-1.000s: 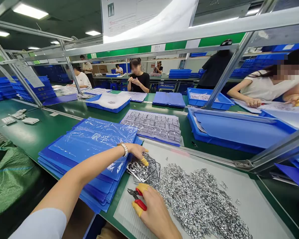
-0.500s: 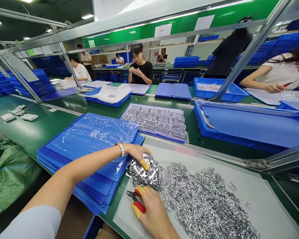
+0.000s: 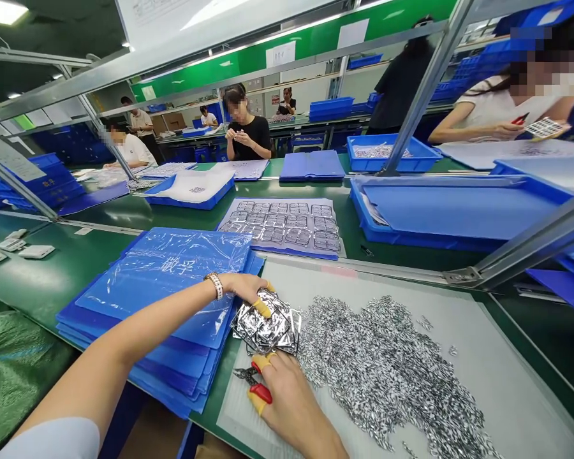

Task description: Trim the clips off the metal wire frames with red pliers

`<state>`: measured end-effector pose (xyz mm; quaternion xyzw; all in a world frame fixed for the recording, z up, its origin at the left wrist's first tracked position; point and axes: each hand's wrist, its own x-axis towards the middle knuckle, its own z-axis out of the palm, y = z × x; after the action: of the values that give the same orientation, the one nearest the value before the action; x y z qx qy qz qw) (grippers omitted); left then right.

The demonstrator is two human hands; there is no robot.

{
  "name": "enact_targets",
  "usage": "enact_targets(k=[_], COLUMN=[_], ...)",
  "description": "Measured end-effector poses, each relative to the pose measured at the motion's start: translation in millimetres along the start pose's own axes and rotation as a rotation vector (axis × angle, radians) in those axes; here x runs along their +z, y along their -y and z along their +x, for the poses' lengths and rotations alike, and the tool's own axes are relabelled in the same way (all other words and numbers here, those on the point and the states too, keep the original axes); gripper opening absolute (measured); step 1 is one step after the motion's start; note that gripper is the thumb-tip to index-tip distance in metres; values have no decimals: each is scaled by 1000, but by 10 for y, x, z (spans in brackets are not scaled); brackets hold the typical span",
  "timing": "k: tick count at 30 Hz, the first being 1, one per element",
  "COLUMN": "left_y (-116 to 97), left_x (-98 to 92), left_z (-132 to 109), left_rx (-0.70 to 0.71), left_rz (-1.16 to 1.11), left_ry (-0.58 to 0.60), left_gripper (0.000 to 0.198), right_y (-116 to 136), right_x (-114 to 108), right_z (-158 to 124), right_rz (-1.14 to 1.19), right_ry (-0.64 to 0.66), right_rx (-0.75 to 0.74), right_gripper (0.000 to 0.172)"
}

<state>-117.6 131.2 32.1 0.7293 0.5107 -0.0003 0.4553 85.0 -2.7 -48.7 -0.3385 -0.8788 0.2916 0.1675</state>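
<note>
Looking down along a long green workbench (image 3: 95, 252) on a factory floor, beneath a steel rack (image 3: 425, 89), with co-workers seated at benches beyond. One co-worker (image 3: 488, 115) at upper right holds a small metal sheet, and another co-worker (image 3: 246, 134) across the bench works with both hands raised. A large blue crate (image 3: 449, 210) sits to the right, and a blue board (image 3: 280, 223) ahead carries rows of stamped metal sheets.

Nearer, a stack of blue corrugated plastic boards (image 3: 148, 319) lies under clear plastic film (image 3: 162, 274) at left. Beside it, a pale mat (image 3: 516, 382) holds a broad heap of small silver metal pieces (image 3: 382, 370).

The left hand (image 3: 242, 288), with a bracelet (image 3: 214, 285) at the wrist, curls its fingers down onto a bundle of stamped metal frames (image 3: 265, 325), pinching it. The bundle lies at the mat's upper left, between the blue boards and the heap, and touches the heap's edge. Yellow finger cots (image 3: 262, 308) cover the fingertips. Just below, the right hand (image 3: 289, 398) grips red-handled cutters (image 3: 256, 382) against the mat, fingers closed narrowly around the handles, with its cots showing yellow too.
</note>
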Motion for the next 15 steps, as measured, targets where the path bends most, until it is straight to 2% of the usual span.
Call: enact_targets(k=[7, 11, 15], left_y=[-71, -69, -68], left_x=[56, 129, 166], left_z=[-105, -106, -19], left_rx=[46, 73, 70], left_rz=[-35, -97, -192], left_ry=[-50, -5, 56], left_gripper=[67, 61, 68], right_y=[40, 53, 47], right_x=[-35, -68, -119], right_z=[1, -38, -101], right_rz=[0, 62, 125], right_ry=[16, 62, 97], right_rx=[16, -7, -23], right_gripper=[32, 35, 39])
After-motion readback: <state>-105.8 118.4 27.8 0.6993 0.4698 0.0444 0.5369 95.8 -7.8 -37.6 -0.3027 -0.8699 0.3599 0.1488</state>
